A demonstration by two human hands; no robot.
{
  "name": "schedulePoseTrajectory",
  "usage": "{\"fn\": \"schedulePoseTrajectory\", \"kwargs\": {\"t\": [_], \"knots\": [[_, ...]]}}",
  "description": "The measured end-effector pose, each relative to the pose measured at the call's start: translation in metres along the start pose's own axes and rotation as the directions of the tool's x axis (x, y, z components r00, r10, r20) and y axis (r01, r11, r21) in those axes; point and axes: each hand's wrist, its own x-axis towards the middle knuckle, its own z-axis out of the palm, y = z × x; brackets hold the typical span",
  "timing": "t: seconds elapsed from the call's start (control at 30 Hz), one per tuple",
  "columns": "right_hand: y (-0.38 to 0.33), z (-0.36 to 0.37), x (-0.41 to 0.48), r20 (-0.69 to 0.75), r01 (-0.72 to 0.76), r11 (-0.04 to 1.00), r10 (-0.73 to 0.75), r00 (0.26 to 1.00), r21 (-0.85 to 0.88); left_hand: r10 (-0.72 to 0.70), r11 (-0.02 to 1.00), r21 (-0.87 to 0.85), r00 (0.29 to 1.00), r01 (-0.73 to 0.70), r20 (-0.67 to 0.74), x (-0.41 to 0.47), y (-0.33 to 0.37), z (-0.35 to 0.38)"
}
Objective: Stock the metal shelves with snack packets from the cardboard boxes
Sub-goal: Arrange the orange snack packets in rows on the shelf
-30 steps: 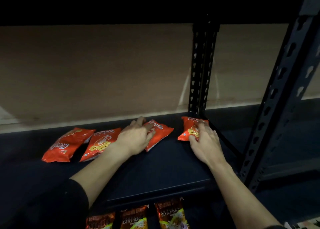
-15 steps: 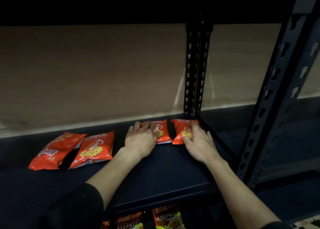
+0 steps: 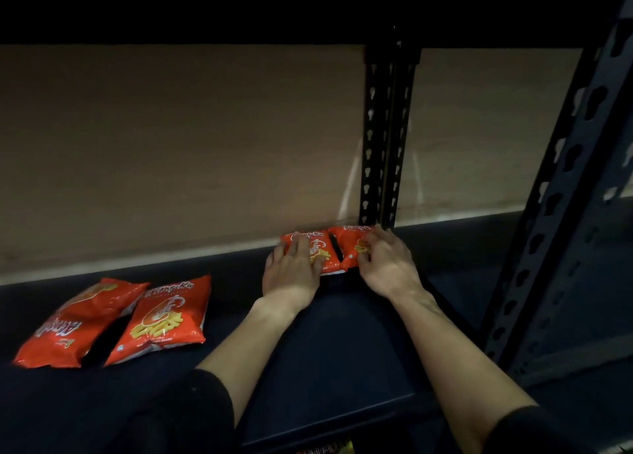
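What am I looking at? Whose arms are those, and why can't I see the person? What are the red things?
There is no machine here, just a person. A camera sits on their head and looks forward and down, so you see only their two arms reaching out. They are stocking a dark metal shelf with red snack packets. Four lie on it. The far-left packet and the packet beside it lie flat on the left, and no hand touches them. The other two sit side by side at the back, next to the black post with holes. The left hand lies flat on the left back packet. The right hand touches the right back packet with bent fingers; whether it pinches it is hard to tell.
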Motion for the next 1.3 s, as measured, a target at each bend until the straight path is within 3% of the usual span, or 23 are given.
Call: {"fn": "schedulePoseTrajectory", "kwargs": {"t": [0.27, 0.57, 0.93, 1.3], "knots": [[0.0, 0.009, 0.002, -0.066, -0.036, 0.998, 0.04, 0.997, 0.049, 0.027, 1.0, 0.02, 0.989, -0.024, -0.142, 0.009, -0.006, 0.007], [0.005, 0.018, 0.01, -0.021, -0.054, 0.997, 0.053, 0.998, -0.052, 0.064, 0.997, 0.055, 0.997, -0.062, -0.044, 0.007, -0.008, 0.006], [0.005, 0.016, 0.01, -0.052, -0.016, 0.998, 0.013, 0.999, -0.063, 0.038, 0.976, 0.218, 0.997, -0.023, -0.065, 0.011, -0.004, 0.01], [0.004, 0.017, 0.011, -0.006, -0.017, 0.997, 0.016, 1.0, -0.072, 0.064, 0.983, 0.175, 0.994, -0.048, -0.088, 0.012, -0.008, 0.01]]}}
